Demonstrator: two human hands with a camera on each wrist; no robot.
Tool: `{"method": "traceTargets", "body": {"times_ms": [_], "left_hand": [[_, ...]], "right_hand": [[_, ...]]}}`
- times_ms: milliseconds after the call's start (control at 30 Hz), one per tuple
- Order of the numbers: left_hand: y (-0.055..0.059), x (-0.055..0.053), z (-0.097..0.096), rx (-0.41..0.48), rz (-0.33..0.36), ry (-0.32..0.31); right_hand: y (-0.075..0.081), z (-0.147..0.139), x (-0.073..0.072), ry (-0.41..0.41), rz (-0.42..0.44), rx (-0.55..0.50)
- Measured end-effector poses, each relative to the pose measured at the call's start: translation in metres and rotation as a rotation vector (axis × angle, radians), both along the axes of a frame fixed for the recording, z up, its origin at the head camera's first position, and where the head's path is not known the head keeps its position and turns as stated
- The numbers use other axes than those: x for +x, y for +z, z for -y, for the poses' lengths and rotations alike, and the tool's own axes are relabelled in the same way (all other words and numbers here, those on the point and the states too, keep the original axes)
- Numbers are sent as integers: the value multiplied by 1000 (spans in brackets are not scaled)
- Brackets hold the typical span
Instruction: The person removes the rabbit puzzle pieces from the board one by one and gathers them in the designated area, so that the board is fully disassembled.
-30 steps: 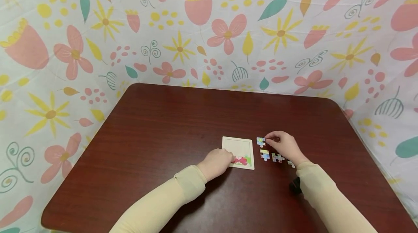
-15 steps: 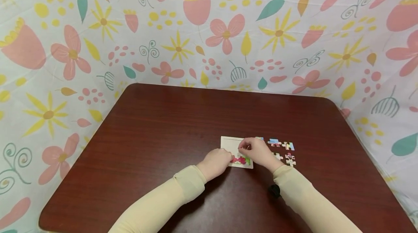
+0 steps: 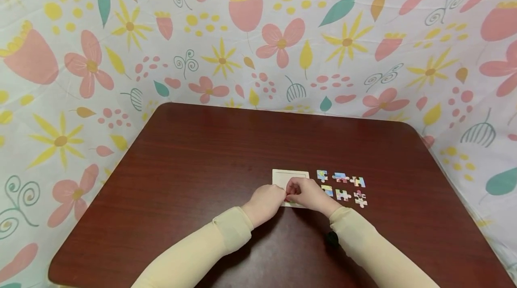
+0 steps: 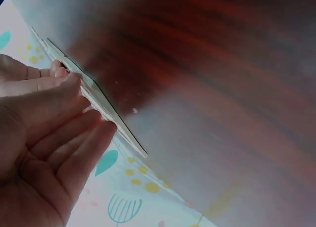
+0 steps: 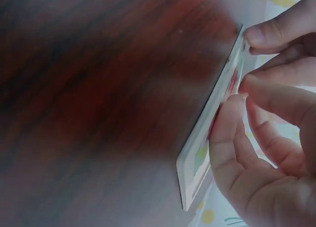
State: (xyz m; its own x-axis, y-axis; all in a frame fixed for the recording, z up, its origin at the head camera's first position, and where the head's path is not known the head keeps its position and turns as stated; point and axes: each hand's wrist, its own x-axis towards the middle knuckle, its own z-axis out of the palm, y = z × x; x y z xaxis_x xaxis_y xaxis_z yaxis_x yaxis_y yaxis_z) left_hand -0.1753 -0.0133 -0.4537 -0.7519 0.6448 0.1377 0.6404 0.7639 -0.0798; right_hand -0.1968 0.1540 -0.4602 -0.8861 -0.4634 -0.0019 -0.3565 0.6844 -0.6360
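A square, pale puzzle tray lies on the table, with pink and green pieces laid along its near side. At the tray's left edge, my left hand grips the frame, thumb on top and fingers along the side. My right hand is over the tray's near part, right beside the left thumb. Between its thumb and index finger it pinches a puzzle piece, of which only a sliver shows in the right wrist view. Both hands cover most of the laid pieces in the head view.
Several loose puzzle pieces are spread in two rows right of the tray. The dark red wooden table reaches back to a flower-patterned cloth. A black device sits under the right wrist.
My right hand has moved left from the loose pieces to the tray, then down to its near side, uncovering the rows. The left hand has stayed at the tray's edge.
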Motion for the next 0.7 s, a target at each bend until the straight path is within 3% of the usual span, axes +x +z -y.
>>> {"method": "traceTargets", "body": {"times_ms": [267,433,700], "left_hand": [[0,3,6,22,-52,89],[1,2,4,11,-27,122],[-2,-2,6,18,-17,107]], "right_hand": [[-1,3,-2,64,-19,-6],[-2,4,-3,87,-34,14],[-5,7,-4,53,-44,30]]}}
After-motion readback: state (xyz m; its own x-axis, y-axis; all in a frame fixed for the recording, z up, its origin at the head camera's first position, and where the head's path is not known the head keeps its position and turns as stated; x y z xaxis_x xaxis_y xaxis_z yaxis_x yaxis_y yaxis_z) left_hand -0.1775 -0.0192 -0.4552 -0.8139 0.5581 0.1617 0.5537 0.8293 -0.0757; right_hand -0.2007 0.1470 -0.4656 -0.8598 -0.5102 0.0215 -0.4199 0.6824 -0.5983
